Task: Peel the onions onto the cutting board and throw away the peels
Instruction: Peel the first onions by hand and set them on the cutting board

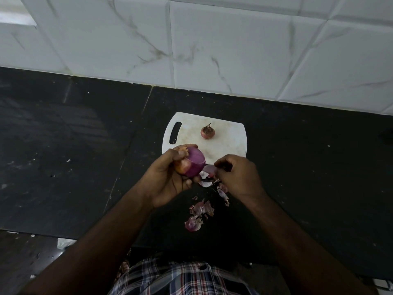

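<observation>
1. Now I see my left hand point(168, 179) gripping a large, half-peeled purple onion point(192, 162) just above the near edge of the white plastic cutting board point(229, 141).
2. My right hand point(238, 175) is curled shut, pinching a thin purple strip of peel point(209, 168) beside that onion.
3. Meanwhile a small unpeeled red onion point(207, 132) sits on the board.
4. Loose papery purple peels point(201, 211) lie on the black stone counter point(63, 145), between my forearms.

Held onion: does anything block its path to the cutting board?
Nothing visible does. The left hand holds the half-peeled onion at the near edge of the cutting board; the unpeeled onion sits farther back, leaving bare board.
</observation>
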Demonstrator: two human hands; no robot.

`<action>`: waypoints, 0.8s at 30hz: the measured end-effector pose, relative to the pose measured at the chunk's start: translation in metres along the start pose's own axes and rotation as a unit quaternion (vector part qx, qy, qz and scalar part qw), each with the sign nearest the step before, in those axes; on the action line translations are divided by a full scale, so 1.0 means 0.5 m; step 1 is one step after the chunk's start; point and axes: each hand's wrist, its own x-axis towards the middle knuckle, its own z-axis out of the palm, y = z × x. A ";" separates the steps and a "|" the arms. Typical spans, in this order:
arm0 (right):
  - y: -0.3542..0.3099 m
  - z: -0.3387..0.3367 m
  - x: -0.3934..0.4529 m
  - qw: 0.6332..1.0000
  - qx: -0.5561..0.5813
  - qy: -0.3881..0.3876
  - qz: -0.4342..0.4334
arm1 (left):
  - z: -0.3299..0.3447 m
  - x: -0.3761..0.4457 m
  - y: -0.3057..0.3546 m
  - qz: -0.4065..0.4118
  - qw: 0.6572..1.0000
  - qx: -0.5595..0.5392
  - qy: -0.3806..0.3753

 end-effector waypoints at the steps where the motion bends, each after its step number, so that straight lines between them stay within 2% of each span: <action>1: 0.005 0.001 -0.001 1.000 -0.015 -0.021 -0.002 | 0.000 0.001 0.001 0.002 1.000 -0.003 0.007; 3: 0.005 -0.001 -0.002 0.999 -0.029 -0.042 -0.017 | -0.003 0.002 0.001 0.005 1.000 -0.002 0.022; 7: -0.031 -0.014 -0.011 0.996 0.070 0.015 -0.060 | -0.005 0.005 0.000 -0.019 1.000 -0.015 0.015; 12: -0.065 -0.006 -0.025 0.985 0.148 -0.028 -0.087 | 0.006 0.007 0.007 -0.004 0.999 -0.026 0.041; 15: -0.068 0.004 -0.025 0.988 0.128 -0.026 -0.087 | 0.008 0.008 0.001 0.005 0.999 0.004 0.041; 18: -0.070 0.013 -0.027 0.990 0.088 -0.003 -0.106 | 0.006 0.002 -0.003 0.004 1.000 0.003 -0.001; 24: -0.062 0.013 -0.025 0.988 0.110 0.027 -0.102 | -0.010 0.000 0.002 0.005 1.000 -0.006 -0.001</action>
